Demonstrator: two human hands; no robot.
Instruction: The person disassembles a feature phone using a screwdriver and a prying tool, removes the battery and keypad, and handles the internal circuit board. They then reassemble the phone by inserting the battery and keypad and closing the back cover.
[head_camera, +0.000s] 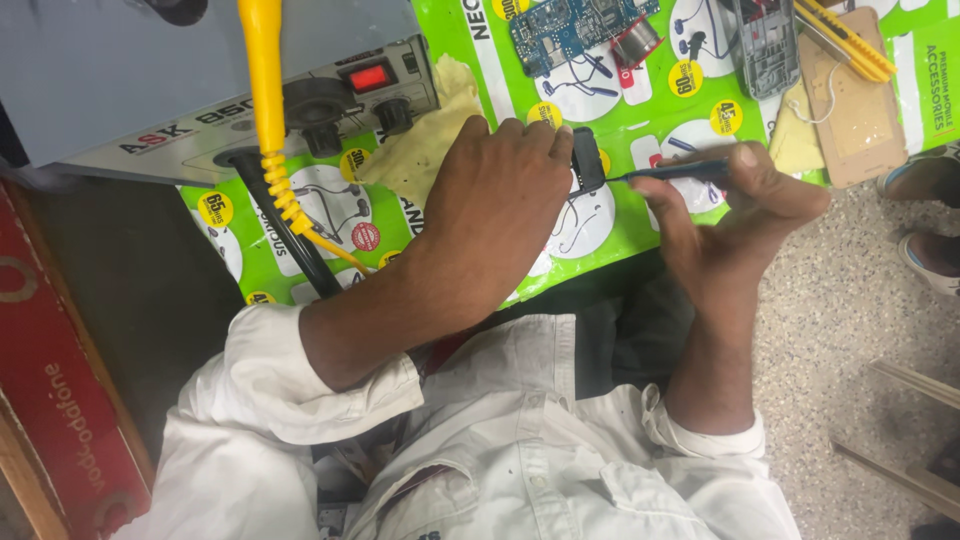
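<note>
At frame centre the left hand (500, 200) pins a small black component (587, 158) to the green mat (640, 120) — mostly hidden by fingers. The right hand (735, 215) pinches a thin blue-handled tool (680, 172), tip touching it.

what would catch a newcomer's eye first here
At centre, the left hand pins a small black part on the bright green printed mat, while the right hand points a thin dark-handled tool at it. A yellow coiled cable hangs upper left, before a grey box with a red switch.
</note>
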